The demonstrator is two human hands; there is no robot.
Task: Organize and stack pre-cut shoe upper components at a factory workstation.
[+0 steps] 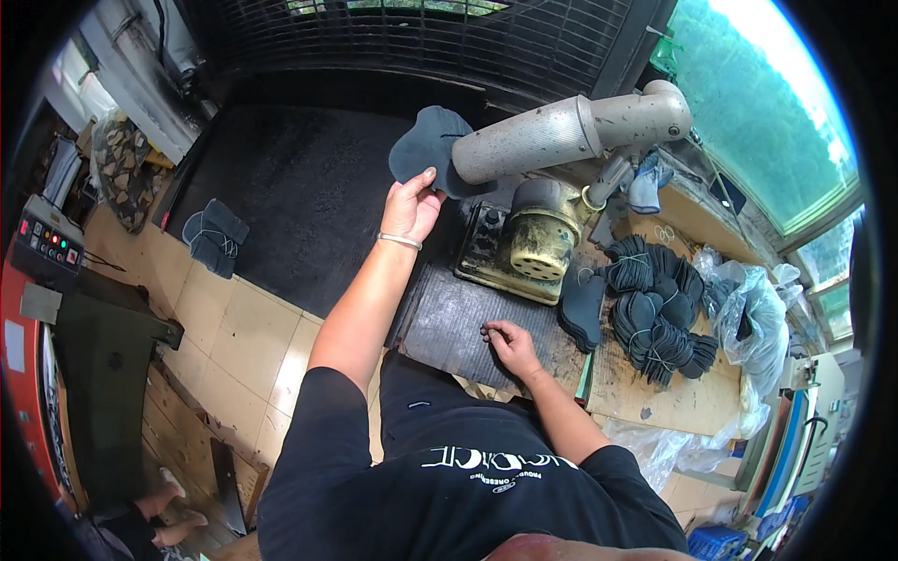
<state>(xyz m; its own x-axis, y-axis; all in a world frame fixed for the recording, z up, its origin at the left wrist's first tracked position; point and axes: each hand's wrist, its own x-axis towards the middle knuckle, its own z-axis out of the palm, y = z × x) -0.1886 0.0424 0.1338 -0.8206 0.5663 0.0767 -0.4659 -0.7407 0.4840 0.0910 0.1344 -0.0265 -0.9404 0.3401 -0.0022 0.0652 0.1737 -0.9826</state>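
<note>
My left hand (409,213) reaches forward and pinches the near edge of a dark grey insole-shaped piece (426,140), thumb on top. The piece is held up beside the end of a thick ribbed grey tube (524,140), which hides part of it. My right hand (513,350) rests at the near right of a worn grey board (449,318), fingers curled, with nothing visible in them. Just beyond it stands a dusty yellowish machine (543,245) with a round, holed head. A small stack of dark insole-shaped pieces (582,310) lies right of the machine.
Several tied bundles of dark pieces (645,313) cover the right bench beside clear plastic bags (753,313). Another bundle (216,237) sits on the tiled floor at left, by a black mat (290,187). A control box (51,241) stands far left; a person's feet (178,510) show lower left.
</note>
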